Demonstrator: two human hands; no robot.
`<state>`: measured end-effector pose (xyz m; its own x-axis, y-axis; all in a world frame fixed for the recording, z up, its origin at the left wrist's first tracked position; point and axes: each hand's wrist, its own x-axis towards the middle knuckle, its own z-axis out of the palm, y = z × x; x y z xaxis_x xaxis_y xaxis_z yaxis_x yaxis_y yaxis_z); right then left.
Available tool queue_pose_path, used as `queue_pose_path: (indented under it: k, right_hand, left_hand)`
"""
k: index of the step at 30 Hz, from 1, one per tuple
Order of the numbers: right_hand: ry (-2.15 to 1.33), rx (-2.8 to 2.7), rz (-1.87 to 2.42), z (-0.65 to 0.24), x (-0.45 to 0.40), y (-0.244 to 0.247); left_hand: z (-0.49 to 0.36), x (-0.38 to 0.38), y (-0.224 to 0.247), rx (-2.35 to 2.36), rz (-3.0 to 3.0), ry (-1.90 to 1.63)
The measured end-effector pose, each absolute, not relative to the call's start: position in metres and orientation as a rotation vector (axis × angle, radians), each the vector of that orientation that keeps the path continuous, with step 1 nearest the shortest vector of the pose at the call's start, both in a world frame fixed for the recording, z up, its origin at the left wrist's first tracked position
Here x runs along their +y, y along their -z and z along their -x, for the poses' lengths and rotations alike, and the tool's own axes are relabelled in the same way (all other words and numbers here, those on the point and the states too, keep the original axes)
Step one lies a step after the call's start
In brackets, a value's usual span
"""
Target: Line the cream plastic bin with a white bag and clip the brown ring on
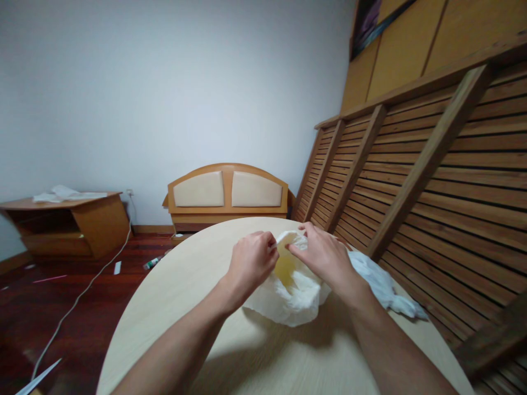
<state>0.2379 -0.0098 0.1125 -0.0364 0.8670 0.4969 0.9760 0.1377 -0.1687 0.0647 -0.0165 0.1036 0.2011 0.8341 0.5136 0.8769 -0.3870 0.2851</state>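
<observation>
A white plastic bag sits on the round pale table, its mouth spread between my two hands. Something yellow shows inside it; I cannot make out what it is. My left hand is closed on the left edge of the bag's mouth, fingers curled in. On the other side my right hand has its thumb and fingers around the bag's far right rim, with the plastic between them. To the right of my right forearm lies another whitish plastic bag, crumpled.
Slatted wooden panels lean along the right side, close to the table's edge. A headboard stands behind the table against the wall. At the left is a low wooden cabinet; a white cable runs across the floor.
</observation>
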Motion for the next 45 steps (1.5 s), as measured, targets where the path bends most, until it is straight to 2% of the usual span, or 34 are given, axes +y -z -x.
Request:
queue_pose_path:
  k: [5,10,16,23,30,36,45]
  right_hand:
    - [0.302,-2.046,1.918,-0.242,-0.012,-0.113]
    - [0.292,-2.102,1.892,-0.247,-0.012,-0.114]
    - [0.408,-2.030,1.992,-0.240,-0.012,-0.110]
    - [0.555,-1.973,1.768,-0.237,-0.026,-0.121]
    - [-0.087,-2.541,1.298,-0.232,-0.029,-0.106]
    - [-0.107,-2.516,1.580,-0.228,-0.018,-0.087]
    - [-0.254,-2.718,1.490,-0.224,-0.009,-0.073]
  left_hand:
    - [-0.067,-0.022,-0.105,-1.667,2.412,0.966]
    - [-0.067,-0.021,-0.108,-1.701,2.405,0.927]
    - [-0.070,-0.022,-0.105,-1.671,2.436,0.937]
    - [-0.065,-0.018,-0.106,-1.726,2.416,0.931]
    - [-0.061,-0.018,-0.107,-1.702,2.448,0.912]
    - [-0.067,-0.023,-0.106,-1.669,2.501,0.892]
    - [-0.072,-0.029,-0.105,-1.578,2.509,0.855]
